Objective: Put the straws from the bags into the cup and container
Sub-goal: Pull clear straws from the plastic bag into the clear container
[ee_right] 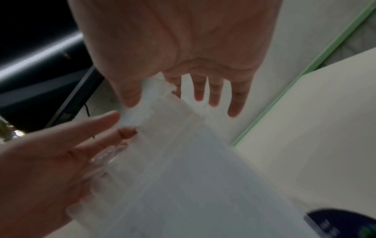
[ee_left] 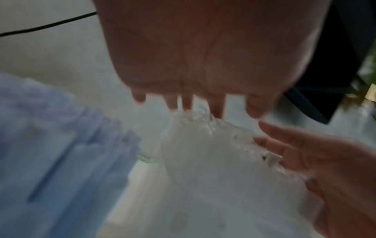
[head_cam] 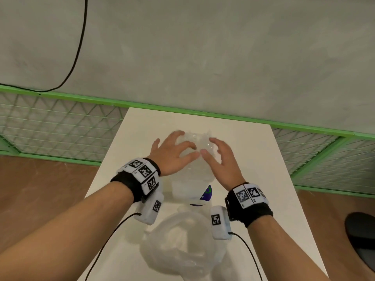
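A clear plastic straw bag (head_cam: 191, 169) stands upright in the middle of the white table (head_cam: 253, 159). Both hands are at its crinkled top. My left hand (head_cam: 174, 153) lies on the bag's left side with fingers spread and straight. Opposite it, my right hand (head_cam: 219, 157) touches the right side with relaxed fingers, its thumb against the plastic. In the right wrist view the bag's top edge (ee_right: 150, 96) lies between thumb and forefinger of the right hand (ee_right: 183, 96). A cup with a dark blue label (head_cam: 206, 194) shows just behind the bag's base. The straws inside are too blurred to make out.
A second, crumpled clear bag (head_cam: 182, 240) lies on the table nearer to me; the left wrist view shows a bluish bag (ee_left: 61, 153) at the left. A green-framed mesh fence (head_cam: 60, 122) runs behind the table. A black cable (head_cam: 79, 47) crosses the floor.
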`<move>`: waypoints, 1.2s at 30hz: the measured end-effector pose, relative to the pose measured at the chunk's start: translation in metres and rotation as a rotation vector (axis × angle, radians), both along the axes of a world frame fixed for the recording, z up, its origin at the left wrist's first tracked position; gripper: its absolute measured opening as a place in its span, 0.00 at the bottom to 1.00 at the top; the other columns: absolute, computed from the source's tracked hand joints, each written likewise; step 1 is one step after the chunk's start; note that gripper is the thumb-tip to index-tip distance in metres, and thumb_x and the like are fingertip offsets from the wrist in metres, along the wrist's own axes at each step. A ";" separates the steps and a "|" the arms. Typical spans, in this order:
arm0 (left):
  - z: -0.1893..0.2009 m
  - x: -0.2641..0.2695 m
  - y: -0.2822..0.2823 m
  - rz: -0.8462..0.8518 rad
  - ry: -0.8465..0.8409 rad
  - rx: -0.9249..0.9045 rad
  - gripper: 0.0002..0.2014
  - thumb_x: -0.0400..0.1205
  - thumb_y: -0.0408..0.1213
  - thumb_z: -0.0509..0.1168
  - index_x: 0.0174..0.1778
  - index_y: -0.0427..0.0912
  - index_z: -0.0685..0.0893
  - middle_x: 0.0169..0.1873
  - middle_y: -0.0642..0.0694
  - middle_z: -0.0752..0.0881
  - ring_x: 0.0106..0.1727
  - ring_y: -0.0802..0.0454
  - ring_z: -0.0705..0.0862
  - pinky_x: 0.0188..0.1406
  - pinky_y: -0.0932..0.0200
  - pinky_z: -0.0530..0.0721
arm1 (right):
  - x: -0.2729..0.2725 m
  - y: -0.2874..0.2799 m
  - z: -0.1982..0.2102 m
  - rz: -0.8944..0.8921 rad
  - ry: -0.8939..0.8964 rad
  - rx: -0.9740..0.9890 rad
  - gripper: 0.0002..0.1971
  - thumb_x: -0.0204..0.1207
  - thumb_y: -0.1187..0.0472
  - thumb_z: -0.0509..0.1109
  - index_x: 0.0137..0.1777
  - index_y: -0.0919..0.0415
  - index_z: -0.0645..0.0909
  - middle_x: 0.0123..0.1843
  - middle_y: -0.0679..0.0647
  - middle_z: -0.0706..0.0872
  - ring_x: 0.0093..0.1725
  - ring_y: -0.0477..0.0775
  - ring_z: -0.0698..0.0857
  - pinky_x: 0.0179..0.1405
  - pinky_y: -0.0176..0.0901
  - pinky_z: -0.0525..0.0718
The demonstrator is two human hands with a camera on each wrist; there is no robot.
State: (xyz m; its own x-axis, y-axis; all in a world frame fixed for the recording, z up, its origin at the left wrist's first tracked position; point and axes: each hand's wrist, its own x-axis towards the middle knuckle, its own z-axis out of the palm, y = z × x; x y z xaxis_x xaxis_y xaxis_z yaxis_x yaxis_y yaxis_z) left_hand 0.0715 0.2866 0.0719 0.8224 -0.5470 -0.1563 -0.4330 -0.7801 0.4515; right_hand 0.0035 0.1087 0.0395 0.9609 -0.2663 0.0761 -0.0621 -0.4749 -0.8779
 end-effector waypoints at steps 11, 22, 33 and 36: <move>-0.017 0.005 -0.019 -0.063 -0.159 0.145 0.30 0.88 0.50 0.45 0.87 0.48 0.47 0.87 0.49 0.44 0.87 0.53 0.43 0.85 0.44 0.47 | 0.035 0.020 0.014 -0.022 0.244 -0.727 0.25 0.87 0.48 0.50 0.84 0.46 0.58 0.85 0.43 0.55 0.77 0.56 0.63 0.68 0.58 0.67; 0.003 0.019 -0.022 -0.059 -0.157 0.251 0.35 0.79 0.56 0.56 0.84 0.54 0.57 0.84 0.57 0.54 0.83 0.54 0.54 0.72 0.37 0.59 | 0.038 0.022 0.014 -0.170 -0.007 -0.194 0.23 0.79 0.57 0.66 0.74 0.53 0.71 0.78 0.49 0.67 0.65 0.52 0.77 0.67 0.56 0.74; 0.021 0.023 -0.027 0.052 -0.190 -0.008 0.31 0.84 0.54 0.58 0.83 0.66 0.56 0.86 0.57 0.48 0.85 0.51 0.49 0.76 0.39 0.54 | -0.001 0.018 0.012 0.110 0.197 -0.392 0.26 0.87 0.41 0.49 0.84 0.33 0.50 0.87 0.37 0.41 0.86 0.50 0.40 0.80 0.62 0.48; 0.031 -0.005 -0.011 0.082 -0.266 -0.093 0.25 0.81 0.46 0.63 0.76 0.59 0.70 0.81 0.51 0.59 0.76 0.47 0.66 0.72 0.42 0.61 | -0.018 0.008 0.018 -0.072 -0.040 -0.185 0.21 0.86 0.49 0.58 0.79 0.43 0.67 0.83 0.46 0.61 0.81 0.51 0.60 0.76 0.52 0.60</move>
State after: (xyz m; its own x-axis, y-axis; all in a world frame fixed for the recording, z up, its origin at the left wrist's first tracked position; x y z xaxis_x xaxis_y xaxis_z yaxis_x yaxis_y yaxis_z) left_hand 0.0667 0.2761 0.1030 0.8700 -0.4785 0.1185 -0.4827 -0.7781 0.4019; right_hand -0.0148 0.1169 0.0574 0.9351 -0.3119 0.1681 -0.0683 -0.6242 -0.7783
